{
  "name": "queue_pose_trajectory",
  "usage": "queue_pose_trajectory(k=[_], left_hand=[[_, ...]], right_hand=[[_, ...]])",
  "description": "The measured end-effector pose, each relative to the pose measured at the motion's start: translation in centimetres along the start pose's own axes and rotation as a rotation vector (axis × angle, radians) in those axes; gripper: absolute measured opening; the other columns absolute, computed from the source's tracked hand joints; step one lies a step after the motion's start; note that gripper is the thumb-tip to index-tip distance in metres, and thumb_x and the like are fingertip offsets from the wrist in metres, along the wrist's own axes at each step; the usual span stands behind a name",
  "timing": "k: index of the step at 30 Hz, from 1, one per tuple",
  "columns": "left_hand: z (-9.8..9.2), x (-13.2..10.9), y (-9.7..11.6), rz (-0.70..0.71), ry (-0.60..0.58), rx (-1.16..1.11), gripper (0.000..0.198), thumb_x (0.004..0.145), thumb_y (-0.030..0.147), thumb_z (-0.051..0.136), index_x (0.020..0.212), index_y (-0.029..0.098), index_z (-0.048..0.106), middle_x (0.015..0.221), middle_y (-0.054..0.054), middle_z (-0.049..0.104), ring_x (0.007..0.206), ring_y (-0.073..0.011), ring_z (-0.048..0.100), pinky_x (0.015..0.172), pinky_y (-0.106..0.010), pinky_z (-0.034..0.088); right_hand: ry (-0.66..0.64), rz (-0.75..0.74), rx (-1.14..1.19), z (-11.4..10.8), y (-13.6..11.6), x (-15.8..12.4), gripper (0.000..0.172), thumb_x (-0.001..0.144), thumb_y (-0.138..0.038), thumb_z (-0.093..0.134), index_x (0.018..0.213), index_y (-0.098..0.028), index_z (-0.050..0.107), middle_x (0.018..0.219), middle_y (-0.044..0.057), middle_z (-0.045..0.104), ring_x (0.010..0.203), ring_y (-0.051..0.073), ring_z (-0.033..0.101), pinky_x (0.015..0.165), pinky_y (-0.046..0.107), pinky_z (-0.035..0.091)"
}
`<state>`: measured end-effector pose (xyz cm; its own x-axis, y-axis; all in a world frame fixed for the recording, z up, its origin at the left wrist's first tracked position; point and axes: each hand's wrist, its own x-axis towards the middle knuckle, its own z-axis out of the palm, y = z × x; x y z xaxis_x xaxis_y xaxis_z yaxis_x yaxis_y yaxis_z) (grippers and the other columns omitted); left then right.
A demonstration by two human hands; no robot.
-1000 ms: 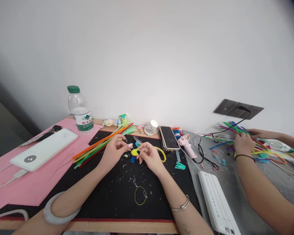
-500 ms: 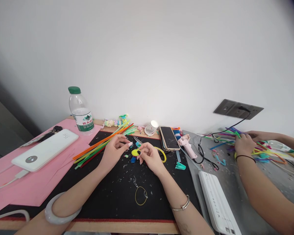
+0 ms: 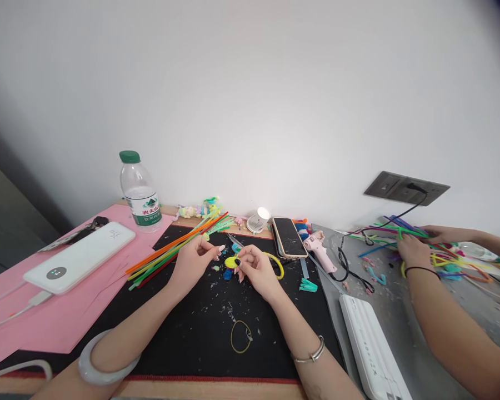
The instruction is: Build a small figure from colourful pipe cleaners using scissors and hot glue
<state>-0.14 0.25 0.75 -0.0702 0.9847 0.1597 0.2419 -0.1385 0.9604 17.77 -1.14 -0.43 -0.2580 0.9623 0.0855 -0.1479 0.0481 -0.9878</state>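
Pinching a small yellow oval piece (image 3: 231, 262) near the centre of the frame, the person's right hand (image 3: 258, 270) grasps it between thumb and fingers. The piece sticks out to the left of that grip, its long axis running roughly across the picture, so its free end points toward the left hand (image 3: 194, 262). That hand hovers close by, a little left of and above the piece and apart from it, thumb and forefinger drawn together; whether they hold anything tiny cannot be told. Of the two hands, the right is nearer, since it touches the piece. Just below the piece, a blue scrap (image 3: 228, 274) lies on a black mat (image 3: 191, 333). A yellow loop (image 3: 280, 268) shows just right of the right hand. Colourful fuzzy sticks (image 3: 162, 255) fan out left of centre, beside the left hand. Toward the right edge, a co-worker's hands (image 3: 414, 253) are among more coloured sticks (image 3: 441, 261).
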Motion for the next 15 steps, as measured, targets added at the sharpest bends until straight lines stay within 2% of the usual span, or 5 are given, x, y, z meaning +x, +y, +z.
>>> queue_pose_trajectory(k=[15], left_hand=[[-0.12,-0.17,0.25,0.024,0.013,0.07,0.027,0.073,0.04,0.064,0.066,0.021,0.046,0.059,0.002,0.061,0.059,-0.0173,0.061,0.06,-0.029,0.044]], right_hand=[[-0.001,0.003,-0.009,-0.01,-0.02,-0.01,0.02,0.076,-0.027,0.065,0.087,-0.019,0.05,0.06,-0.004,0.063,0.043,0.008,0.051,0.045,0.02,0.043]])
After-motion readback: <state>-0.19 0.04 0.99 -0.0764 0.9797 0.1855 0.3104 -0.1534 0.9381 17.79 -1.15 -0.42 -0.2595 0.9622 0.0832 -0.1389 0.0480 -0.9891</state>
